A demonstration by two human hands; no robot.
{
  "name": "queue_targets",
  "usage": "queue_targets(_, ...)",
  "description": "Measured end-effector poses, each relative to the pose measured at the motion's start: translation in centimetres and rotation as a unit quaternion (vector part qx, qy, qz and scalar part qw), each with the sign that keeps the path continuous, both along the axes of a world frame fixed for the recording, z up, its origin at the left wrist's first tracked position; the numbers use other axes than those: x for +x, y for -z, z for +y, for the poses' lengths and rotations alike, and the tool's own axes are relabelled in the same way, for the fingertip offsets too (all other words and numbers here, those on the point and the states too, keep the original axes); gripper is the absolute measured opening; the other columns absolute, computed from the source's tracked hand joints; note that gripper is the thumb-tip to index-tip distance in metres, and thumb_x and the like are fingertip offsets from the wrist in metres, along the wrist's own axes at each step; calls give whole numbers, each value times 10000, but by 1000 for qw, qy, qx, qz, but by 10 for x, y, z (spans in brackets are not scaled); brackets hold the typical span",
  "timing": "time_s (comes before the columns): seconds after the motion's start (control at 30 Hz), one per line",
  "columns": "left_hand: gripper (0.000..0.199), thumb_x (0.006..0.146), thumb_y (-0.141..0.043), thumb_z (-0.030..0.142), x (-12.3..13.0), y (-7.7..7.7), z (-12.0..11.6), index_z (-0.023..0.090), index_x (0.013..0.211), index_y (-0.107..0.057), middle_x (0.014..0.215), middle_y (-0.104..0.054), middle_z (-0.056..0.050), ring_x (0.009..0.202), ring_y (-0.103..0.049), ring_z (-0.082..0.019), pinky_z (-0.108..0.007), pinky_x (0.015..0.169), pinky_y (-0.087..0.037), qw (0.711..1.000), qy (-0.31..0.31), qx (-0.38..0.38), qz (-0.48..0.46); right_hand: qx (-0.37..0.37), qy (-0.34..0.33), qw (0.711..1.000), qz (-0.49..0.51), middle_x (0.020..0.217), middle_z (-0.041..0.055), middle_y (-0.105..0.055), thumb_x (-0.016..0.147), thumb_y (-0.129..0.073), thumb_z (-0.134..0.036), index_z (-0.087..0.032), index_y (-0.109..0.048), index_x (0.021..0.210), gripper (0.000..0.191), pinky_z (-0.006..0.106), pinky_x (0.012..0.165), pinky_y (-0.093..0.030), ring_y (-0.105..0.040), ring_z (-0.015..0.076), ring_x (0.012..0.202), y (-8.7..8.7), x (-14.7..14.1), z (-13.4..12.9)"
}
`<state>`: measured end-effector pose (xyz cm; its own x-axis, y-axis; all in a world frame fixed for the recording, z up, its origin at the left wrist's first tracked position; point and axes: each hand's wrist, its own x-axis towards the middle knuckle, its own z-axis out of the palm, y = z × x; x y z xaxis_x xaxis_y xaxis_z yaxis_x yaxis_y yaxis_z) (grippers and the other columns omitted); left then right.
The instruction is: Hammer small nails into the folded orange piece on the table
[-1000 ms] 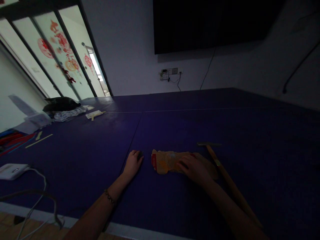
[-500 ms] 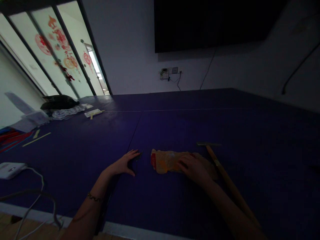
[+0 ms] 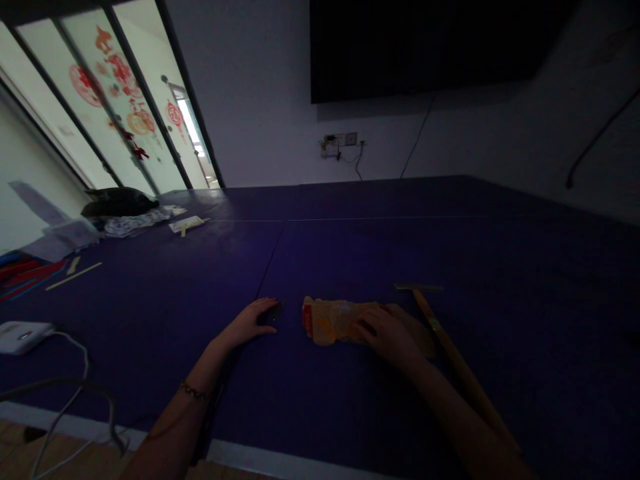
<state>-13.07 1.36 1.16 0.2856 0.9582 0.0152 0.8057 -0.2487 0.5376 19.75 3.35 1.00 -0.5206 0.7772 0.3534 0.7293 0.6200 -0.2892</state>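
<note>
**Left hand (image 3: 249, 325) draws its thumb toward its fingers near thin dark pieces (image 3: 281, 309)**

Higher than half a second ago, the thumb leaves a gap to the fingers, which stay apart beside the pieces, too dim to identify, left of centre in the frame's lower half. Bent fingers of the right hand (image 3: 389, 337) rest on a tan glove (image 3: 327, 322) at lower centre; whether they grip it cannot be told. A hammer (image 3: 456, 353) lies at lower right on the purple table (image 3: 350, 247). Handling the thin pieces appears the step in hand; the next move seems to call for thumb and fingertips to meet on one.
</note>
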Motion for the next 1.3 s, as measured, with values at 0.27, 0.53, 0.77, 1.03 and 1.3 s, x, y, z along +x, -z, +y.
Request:
queue_targets(0.27, 532, 668, -611, 345, 6, 1, 1, 154, 1146, -478, 1222, -480, -116, 1124, -437, -205, -350, 958, -328, 998, -26, 46, 15, -3, 2, 1000, -4, 826, 59, -636, 803, -446, -243, -192, -590, 760, 159, 333, 730, -432, -570, 188, 801, 1, 0, 0)
queue_targets(0.53, 144, 717, -549, 198, -7, -10, 1, 153, 837, -615, 870, -617, -43, 831, -566, -140, -268, 792, -428, 1000, -26, 10, -11, 17, 4, 1000, 12, 783, 50, -636, 822, -415, -264, -193, -586, 735, 205, 328, 712, -431, -565, 179, 767, 2, 1, 1)
queue_targets(0.77, 123, 734, -505, 162, -6, -7, 4, 159, 737, -628, 823, -620, -34, 808, -570, -127, -234, 761, -432, 1000, 6, 2, 7, 23, 10, 1000, 11, 770, 56, -633, 838, -380, -261, -189, -579, 702, 252, 316, 702, -431, -567, 175, 744, -3, 0, -2)
queue_targets(1.03, 145, 697, -454, 108, -4, -8, 1, 143, 722, -593, 745, -608, -27, 691, -568, -116, -197, 659, -423, 998, -11, 15, 67, 16, 14, 1000, 8, 777, 58, -638, 836, -395, -256, -187, -583, 706, 238, 320, 714, -432, -571, 179, 756, -2, -1, -3)
queue_targets(1.3, 170, 747, -395, 124, -1, -13, 1, 147, 719, -562, 747, -594, -44, 688, -552, -129, -209, 659, -413, 992, 1, 28, 127, 20, 11, 1000, 6, 789, 63, -643, 831, -412, -245, -177, -593, 711, 227, 316, 718, -438, -575, 180, 764, -1, -1, -3)
